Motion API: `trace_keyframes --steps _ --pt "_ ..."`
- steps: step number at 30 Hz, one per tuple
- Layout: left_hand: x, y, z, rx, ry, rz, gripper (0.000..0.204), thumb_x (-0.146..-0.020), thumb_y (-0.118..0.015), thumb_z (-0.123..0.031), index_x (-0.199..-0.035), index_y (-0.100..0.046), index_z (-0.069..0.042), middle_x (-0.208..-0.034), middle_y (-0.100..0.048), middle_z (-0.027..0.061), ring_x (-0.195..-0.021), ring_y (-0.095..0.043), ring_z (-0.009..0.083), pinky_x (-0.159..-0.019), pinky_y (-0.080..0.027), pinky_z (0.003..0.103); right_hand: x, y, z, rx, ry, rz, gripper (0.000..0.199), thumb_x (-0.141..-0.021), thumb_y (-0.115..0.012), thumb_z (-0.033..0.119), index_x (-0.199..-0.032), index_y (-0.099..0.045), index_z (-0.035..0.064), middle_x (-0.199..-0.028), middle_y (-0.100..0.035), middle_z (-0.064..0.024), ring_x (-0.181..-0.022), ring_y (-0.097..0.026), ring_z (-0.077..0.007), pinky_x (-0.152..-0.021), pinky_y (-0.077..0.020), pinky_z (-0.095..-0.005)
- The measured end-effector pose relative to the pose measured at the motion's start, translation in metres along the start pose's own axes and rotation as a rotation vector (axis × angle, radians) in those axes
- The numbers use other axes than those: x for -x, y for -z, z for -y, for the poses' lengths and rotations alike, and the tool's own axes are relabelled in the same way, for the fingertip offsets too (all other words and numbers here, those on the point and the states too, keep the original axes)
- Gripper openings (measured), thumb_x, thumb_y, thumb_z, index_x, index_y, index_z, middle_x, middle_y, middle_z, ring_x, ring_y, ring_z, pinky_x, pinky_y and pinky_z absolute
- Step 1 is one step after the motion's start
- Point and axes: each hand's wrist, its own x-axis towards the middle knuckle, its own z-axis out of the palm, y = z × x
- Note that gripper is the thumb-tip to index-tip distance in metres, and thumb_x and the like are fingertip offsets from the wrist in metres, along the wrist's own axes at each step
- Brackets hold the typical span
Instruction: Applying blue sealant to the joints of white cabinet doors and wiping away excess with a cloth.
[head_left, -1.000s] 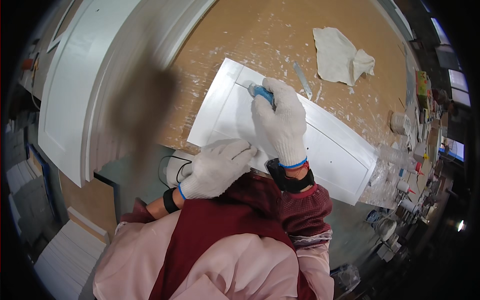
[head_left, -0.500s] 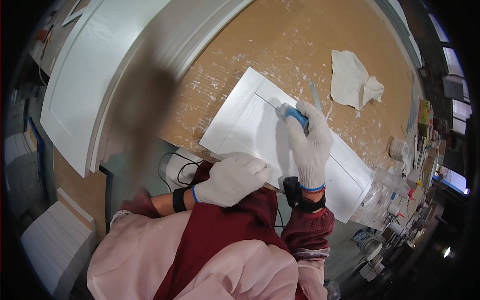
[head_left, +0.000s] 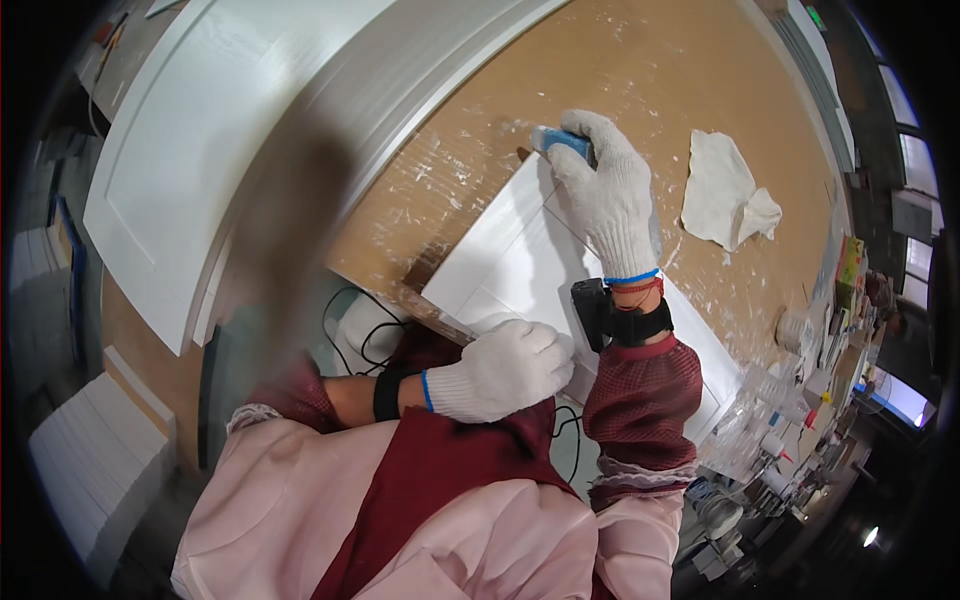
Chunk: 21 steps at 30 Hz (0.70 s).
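Note:
A white panel door (head_left: pixel 520 262) with a recessed centre lies slantwise on the brown worktable (head_left: pixel 600 60). My right hand (head_left: pixel 608 200), in a white knit glove, grips a blue block (head_left: pixel 566 140) at the panel's far left corner. That looks like a sanding block; its underside is hidden. Close to my body, my gloved left hand (head_left: pixel 508 372) rests at the panel's near edge. Its fingers curl over the edge, with the tips partly out of sight.
Larger white doors (head_left: pixel 200 150) stand at the left. A cream cloth (head_left: pixel 717 190) lies on the table's right side. Bottles with red tips (head_left: pixel 775 447), clear plastic (head_left: pixel 740 430) and a tape roll (head_left: pixel 795 330) crowd the right edge. Black cables (head_left: pixel 345 330) hang below the table.
My right hand has slid the blue block from the middle of the panel out to its far left corner. The left hand has shifted slightly right along the near edge.

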Motion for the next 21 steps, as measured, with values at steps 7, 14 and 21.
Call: trace_keyframes --steps 7,14,21 --pt "-0.001 -0.001 0.003 0.021 0.007 -0.005 0.024 -0.073 -0.058 -0.021 -0.092 -0.063 -0.008 -0.102 -0.06 0.0067 -0.096 -0.058 0.021 -0.075 -0.049 0.033 -0.007 0.002 -0.004 -0.003 -0.022 0.032 0.032 -0.082 -0.062 0.023 -0.11 -0.065 0.0074 -0.101 -0.066 -0.0174 -0.093 -0.064 -0.0334 -0.084 -0.0497 -0.0383" --pt "-0.003 -0.004 0.001 -0.033 0.001 -0.05 0.022 -0.073 -0.058 -0.02 -0.09 -0.063 -0.008 -0.099 -0.059 0.006 -0.091 -0.058 0.0203 -0.074 -0.048 0.032 -0.007 0.001 -0.006 0.064 0.014 -0.007 0.033 -0.082 -0.063 0.022 -0.11 -0.065 0.0055 -0.103 -0.066 -0.0179 -0.095 -0.064 -0.0326 -0.085 -0.0498 -0.0378" --pt "-0.003 -0.011 -0.008 -0.069 -0.068 0.005 0.019 -0.074 -0.058 -0.019 -0.089 -0.064 -0.009 -0.091 -0.059 0.0034 -0.085 -0.057 0.0187 -0.07 -0.047 0.031 0.017 0.02 0.014 -0.202 -0.085 0.14 0.032 -0.079 -0.067 0.017 -0.108 -0.066 0.002 -0.101 -0.068 -0.0136 -0.089 -0.066 -0.0198 -0.08 -0.0509 -0.0296"
